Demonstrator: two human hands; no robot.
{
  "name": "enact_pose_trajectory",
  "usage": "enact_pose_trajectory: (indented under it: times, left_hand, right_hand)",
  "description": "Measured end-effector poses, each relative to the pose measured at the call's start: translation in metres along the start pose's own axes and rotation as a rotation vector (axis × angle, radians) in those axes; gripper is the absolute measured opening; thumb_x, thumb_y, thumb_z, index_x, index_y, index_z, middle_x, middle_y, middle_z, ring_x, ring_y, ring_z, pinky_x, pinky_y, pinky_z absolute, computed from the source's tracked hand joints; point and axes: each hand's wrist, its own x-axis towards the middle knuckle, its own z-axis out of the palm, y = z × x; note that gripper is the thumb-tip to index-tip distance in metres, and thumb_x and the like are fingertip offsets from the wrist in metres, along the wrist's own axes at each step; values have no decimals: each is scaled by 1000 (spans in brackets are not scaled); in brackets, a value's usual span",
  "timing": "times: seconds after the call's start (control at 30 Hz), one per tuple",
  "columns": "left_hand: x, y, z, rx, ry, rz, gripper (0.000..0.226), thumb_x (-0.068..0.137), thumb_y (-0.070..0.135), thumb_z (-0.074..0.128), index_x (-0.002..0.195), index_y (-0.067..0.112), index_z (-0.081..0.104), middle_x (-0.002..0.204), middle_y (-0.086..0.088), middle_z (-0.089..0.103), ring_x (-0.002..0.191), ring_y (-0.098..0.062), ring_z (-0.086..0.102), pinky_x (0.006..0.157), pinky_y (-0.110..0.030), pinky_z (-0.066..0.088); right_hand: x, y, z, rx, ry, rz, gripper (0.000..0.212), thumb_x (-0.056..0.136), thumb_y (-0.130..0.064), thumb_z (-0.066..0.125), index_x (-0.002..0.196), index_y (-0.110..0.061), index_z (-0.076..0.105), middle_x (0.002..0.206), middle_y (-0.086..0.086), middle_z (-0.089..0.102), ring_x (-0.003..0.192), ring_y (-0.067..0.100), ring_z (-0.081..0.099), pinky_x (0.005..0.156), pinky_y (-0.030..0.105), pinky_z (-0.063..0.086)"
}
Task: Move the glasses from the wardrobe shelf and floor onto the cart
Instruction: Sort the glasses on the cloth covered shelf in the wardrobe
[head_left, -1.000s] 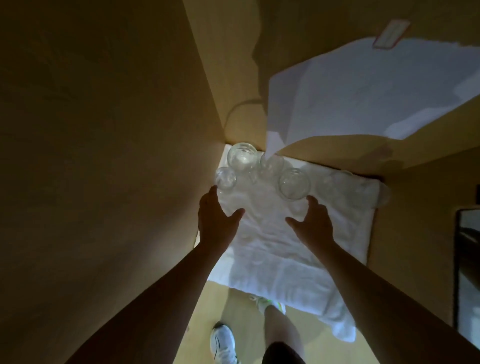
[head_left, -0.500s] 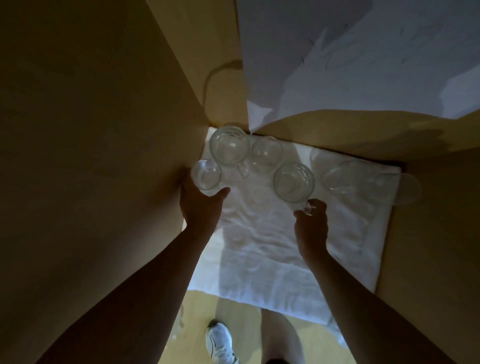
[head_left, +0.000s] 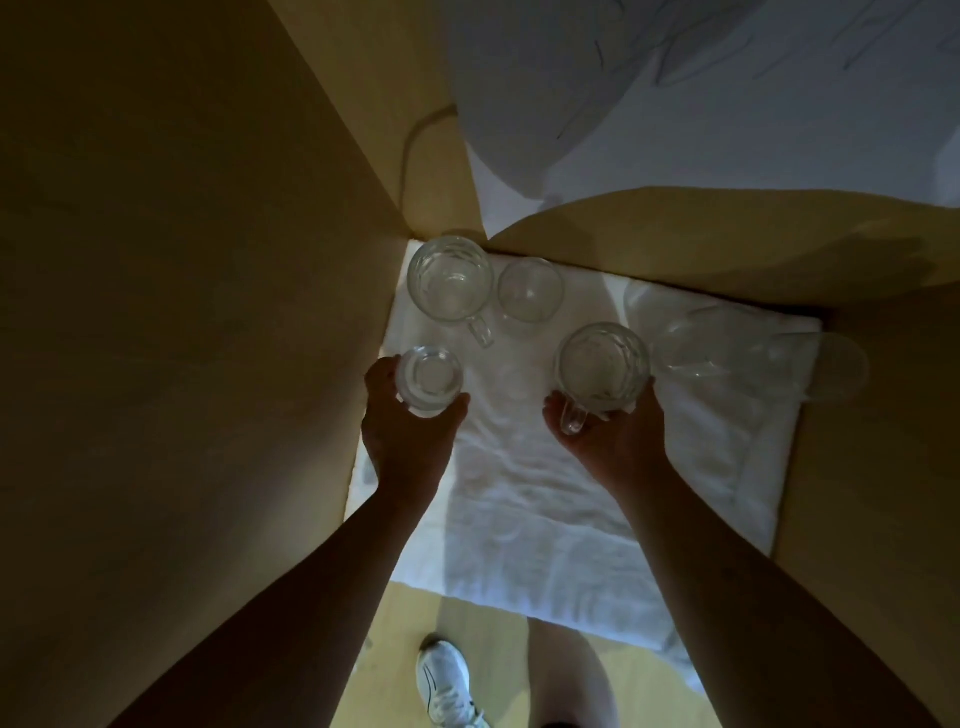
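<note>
Several clear glasses stand on a white towel (head_left: 530, 499) on the wardrobe shelf. My left hand (head_left: 405, 431) grips a small tumbler (head_left: 430, 382) near the left wall. A handled glass mug (head_left: 602, 366) is held from below by my right hand (head_left: 613, 441), fingers round its base and handle. Another handled mug (head_left: 450, 280) sits in the back left corner, with a round glass (head_left: 530, 291) beside it. At the right, wine glasses (head_left: 727, 348) lie on their sides.
Wooden wardrobe walls (head_left: 197, 312) close in on the left, back and right (head_left: 872, 467). White fabric (head_left: 675, 93) hangs above the shelf at the back. Below the shelf edge I see wood floor (head_left: 395, 649) and a white sneaker (head_left: 447, 686).
Both hands reached forward to the glasses. The left hand closed round the small tumbler and the right took hold of the handled mug. The view moved closer.
</note>
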Motion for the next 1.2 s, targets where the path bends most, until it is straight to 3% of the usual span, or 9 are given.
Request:
enact_pose_trajectory:
  times: [0.13, 0.27, 0.4, 0.5, 0.57, 0.73, 0.93, 1.1, 1.2]
  left_hand:
    - [-4, -2, 5, 5, -18, 11, 80, 57, 26, 97, 122, 16, 52, 109, 5, 66, 93, -19, 67, 83, -43, 58]
    - [-8, -1, 4, 19, -40, -8, 81, 57, 28, 97, 124, 17, 51, 108, 3, 66, 91, -21, 66, 82, -44, 58]
    - [-16, 1, 0, 38, -65, -8, 81, 57, 29, 97, 123, 17, 51, 105, 6, 63, 90, -20, 66, 81, -44, 59]
    - [-21, 8, -8, 41, -85, 9, 79, 57, 30, 97, 122, 17, 53, 105, 7, 64, 91, -19, 66, 82, -45, 59]
    - [-22, 14, -16, 25, -91, 8, 79, 58, 30, 97, 123, 17, 53, 107, 6, 64, 93, -20, 66, 85, -45, 58]
    - [-28, 37, -43, -1, -89, 25, 79, 59, 31, 96, 122, 20, 51, 106, 6, 64, 93, -19, 65, 86, -45, 57]
    - [-41, 79, -84, -31, -79, 84, 76, 56, 35, 96, 117, 25, 53, 96, 14, 63, 86, -14, 65, 81, -39, 57]
    - [-65, 123, -125, -117, -105, 217, 70, 54, 52, 84, 115, 30, 57, 98, 10, 70, 88, -16, 68, 78, -37, 57]
    - [-77, 153, -150, -200, -111, 254, 73, 52, 53, 83, 119, 37, 58, 104, 9, 72, 96, -17, 69, 85, -44, 58]
  right_hand:
    - [2, -8, 11, -109, -14, 50, 68, 84, -57, 63, 133, -11, 60, 120, 13, 60, 96, 29, 61, 75, 33, 44]
    - [1, -12, 11, -204, 49, 33, 56, 79, -54, 68, 121, -16, 63, 107, 4, 55, 77, 20, 55, 68, 28, 38]
    - [-10, -10, -4, -243, -172, 107, 47, 85, -53, 59, 113, -16, 62, 90, 4, 59, 69, 18, 58, 57, 25, 39]
    - [-25, -3, -14, -142, -192, 132, 47, 75, -44, 73, 108, -12, 69, 109, 11, 69, 86, 26, 69, 82, 36, 48]
    - [-36, 2, -17, -41, -198, 144, 58, 75, -42, 77, 122, -10, 67, 123, 20, 67, 106, 39, 68, 100, 51, 44]
    - [-71, 11, -10, -1, -307, 146, 58, 80, -47, 73, 125, -10, 62, 122, 21, 62, 93, 30, 60, 72, 38, 45]
    - [-129, 12, 14, 3, -474, 53, 69, 82, -41, 72, 138, -3, 58, 134, 24, 57, 116, 42, 59, 108, 58, 39]
    - [-204, 12, 35, 63, -565, 4, 74, 85, -37, 67, 150, -9, 43, 134, 19, 51, 108, 34, 54, 81, 46, 53]
    - [-246, 12, 44, 75, -619, -52, 75, 84, -41, 67, 148, -5, 48, 140, 18, 52, 116, 35, 55, 87, 42, 54]
